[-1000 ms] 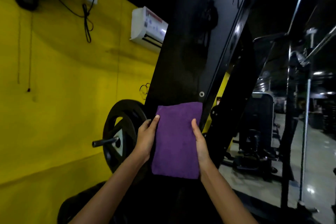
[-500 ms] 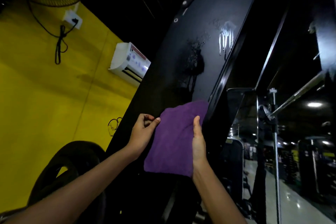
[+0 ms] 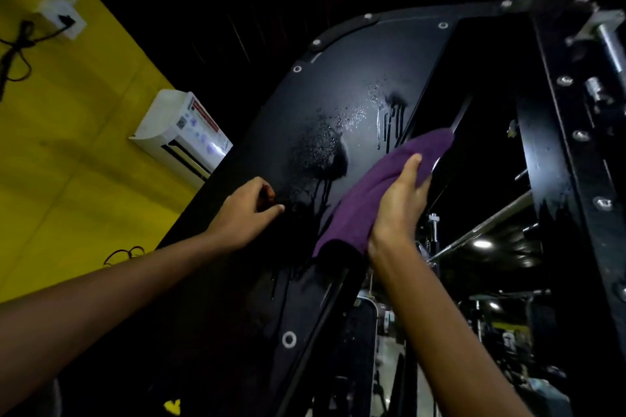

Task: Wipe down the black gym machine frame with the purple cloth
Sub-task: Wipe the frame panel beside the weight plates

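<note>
The black gym machine frame (image 3: 325, 85) rises tilted through the middle of the head view, its flat panel wet with spray droplets and drips. The purple cloth (image 3: 369, 189) lies bunched along the panel's right edge. My right hand (image 3: 399, 200) grips the cloth and presses it against the frame, thumb on top. My left hand (image 3: 247, 210) is off the cloth, to its left, with fingers curled and holding nothing, close to the panel's dark surface.
A yellow wall (image 3: 74, 152) fills the left, with a white air conditioner (image 3: 183, 132) and a wall socket with a black cable (image 3: 64, 22). Steel bars and bolted uprights (image 3: 582, 132) stand on the right. Other gym machines sit far below on a shiny floor.
My left hand has let go of the cloth. My right hand has carried the cloth up the panel toward the wet drips, bunching it. The view has tilted further upward.
</note>
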`<action>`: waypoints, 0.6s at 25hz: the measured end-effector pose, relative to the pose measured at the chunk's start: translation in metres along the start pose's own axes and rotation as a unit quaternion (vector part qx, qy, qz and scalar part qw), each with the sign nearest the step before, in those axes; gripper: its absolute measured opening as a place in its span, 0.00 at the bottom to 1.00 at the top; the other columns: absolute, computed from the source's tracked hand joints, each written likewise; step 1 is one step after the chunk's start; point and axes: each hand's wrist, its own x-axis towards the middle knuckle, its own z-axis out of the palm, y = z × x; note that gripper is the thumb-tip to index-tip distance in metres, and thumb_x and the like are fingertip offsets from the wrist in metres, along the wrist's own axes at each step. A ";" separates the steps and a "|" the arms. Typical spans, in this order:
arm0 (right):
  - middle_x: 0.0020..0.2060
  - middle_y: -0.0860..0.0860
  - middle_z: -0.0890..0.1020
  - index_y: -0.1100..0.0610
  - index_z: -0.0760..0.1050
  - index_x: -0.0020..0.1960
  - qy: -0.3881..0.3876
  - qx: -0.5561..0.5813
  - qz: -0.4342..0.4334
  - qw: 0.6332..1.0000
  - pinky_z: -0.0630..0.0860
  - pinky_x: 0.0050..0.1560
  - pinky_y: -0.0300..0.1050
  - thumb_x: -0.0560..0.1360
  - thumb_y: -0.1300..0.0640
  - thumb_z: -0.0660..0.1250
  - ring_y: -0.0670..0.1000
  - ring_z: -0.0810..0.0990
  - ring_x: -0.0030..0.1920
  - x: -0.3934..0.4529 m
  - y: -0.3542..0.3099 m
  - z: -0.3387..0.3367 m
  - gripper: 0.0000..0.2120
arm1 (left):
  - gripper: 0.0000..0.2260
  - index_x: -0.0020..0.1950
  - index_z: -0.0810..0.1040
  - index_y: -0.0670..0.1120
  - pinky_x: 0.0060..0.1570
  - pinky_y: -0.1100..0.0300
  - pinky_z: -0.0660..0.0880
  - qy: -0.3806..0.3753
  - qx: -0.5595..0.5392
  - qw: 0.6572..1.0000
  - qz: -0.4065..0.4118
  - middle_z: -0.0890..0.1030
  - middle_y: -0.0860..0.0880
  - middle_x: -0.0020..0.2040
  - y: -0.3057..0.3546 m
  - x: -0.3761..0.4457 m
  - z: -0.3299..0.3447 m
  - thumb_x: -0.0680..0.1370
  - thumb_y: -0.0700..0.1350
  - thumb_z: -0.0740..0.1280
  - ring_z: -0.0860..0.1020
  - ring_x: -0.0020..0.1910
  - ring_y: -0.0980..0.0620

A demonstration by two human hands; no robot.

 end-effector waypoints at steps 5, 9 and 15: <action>0.71 0.46 0.67 0.45 0.62 0.73 0.020 -0.423 -0.236 0.874 0.43 0.71 0.61 0.79 0.40 0.54 0.50 0.56 0.73 0.051 0.001 0.033 0.23 | 0.11 0.52 0.73 0.45 0.56 0.53 0.66 0.024 0.101 0.991 0.081 0.74 0.46 0.52 -0.013 0.035 0.002 0.76 0.50 0.68 0.73 0.54 0.47; 0.77 0.46 0.53 0.41 0.51 0.76 -0.163 -0.771 -0.353 0.505 0.45 0.68 0.70 0.73 0.27 0.44 0.56 0.49 0.76 0.090 0.032 0.023 0.35 | 0.14 0.53 0.73 0.44 0.56 0.55 0.63 0.043 0.124 0.982 0.135 0.74 0.46 0.52 -0.025 0.061 0.005 0.77 0.54 0.64 0.72 0.54 0.47; 0.77 0.45 0.44 0.37 0.47 0.75 -0.139 -0.797 -0.431 0.401 0.31 0.64 0.73 0.66 0.25 0.33 0.59 0.36 0.75 0.111 0.033 0.022 0.40 | 0.34 0.63 0.73 0.42 0.62 0.54 0.61 0.048 0.119 0.970 0.206 0.73 0.45 0.66 -0.042 0.105 0.007 0.72 0.65 0.47 0.71 0.64 0.47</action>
